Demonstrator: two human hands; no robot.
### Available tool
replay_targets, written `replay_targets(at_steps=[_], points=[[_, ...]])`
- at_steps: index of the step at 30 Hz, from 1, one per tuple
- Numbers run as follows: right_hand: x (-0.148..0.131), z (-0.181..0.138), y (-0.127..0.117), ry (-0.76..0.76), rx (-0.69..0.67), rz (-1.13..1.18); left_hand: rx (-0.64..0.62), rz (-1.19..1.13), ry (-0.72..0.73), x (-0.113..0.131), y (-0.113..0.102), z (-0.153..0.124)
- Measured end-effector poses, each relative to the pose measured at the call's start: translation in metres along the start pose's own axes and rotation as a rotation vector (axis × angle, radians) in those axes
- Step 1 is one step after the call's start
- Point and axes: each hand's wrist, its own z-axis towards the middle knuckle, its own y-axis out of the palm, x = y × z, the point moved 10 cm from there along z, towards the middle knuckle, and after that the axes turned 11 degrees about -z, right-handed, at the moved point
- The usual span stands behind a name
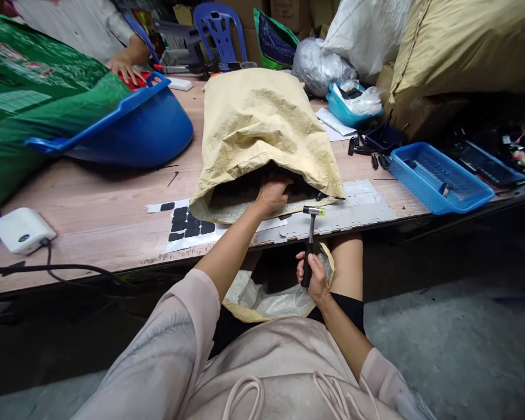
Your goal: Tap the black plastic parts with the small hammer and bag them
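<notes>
A worker seated at a wooden worktop (114, 198) reaches the left grip (275, 193) into the mouth of a tan sack (262, 111) that lies on its side, its opening facing the worker. The sack's upper edge arches over the left grip, whose fingertips are lost in the dark interior; whether they are closed on anything cannot be told. The right grip (315, 277), lower and just in front of the worktop's edge, is wrapped around the black handle of a small hammer (312, 230), which rises above the fingers with its head up, one end yellow-green. Below it, a second sack (284, 300) with a whitish lining gapes open at the worker's lap. Under the mouth of the tan sack lie a white sheet bearing black patches (192, 226) and a pale gray board (359, 204). A blue basket (441, 175) sits to the right; to the left, a blue tub (144, 131) stands beside a green bag (48, 87), with a co-worker's hand (126, 65) just behind the tub.
</notes>
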Motion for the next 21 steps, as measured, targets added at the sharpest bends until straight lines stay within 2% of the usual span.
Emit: replay_targets(at_steps=[3,6,10,14,17,21], points=[[0.000,0.000,0.001,-0.001,-0.003,0.002,-0.025,0.029,0.007,-0.012,0.006,0.005],[0.000,0.000,0.000,-0.006,0.003,-0.002,-0.003,0.036,0.028,-0.012,-0.004,-0.003],[-0.001,0.000,-0.001,-0.013,0.007,-0.019,-0.049,0.007,0.021,-0.003,-0.019,-0.034],[-0.003,0.000,-0.001,-0.038,0.017,-0.056,-0.153,-0.043,-0.012,0.011,-0.017,-0.076],[-0.006,-0.001,-0.004,-0.062,0.039,-0.105,-0.112,-0.093,-0.080,0.010,-0.013,-0.093],[-0.014,-0.007,-0.010,-0.136,0.110,-0.307,-0.033,-0.165,-0.140,0.002,-0.009,-0.096]])
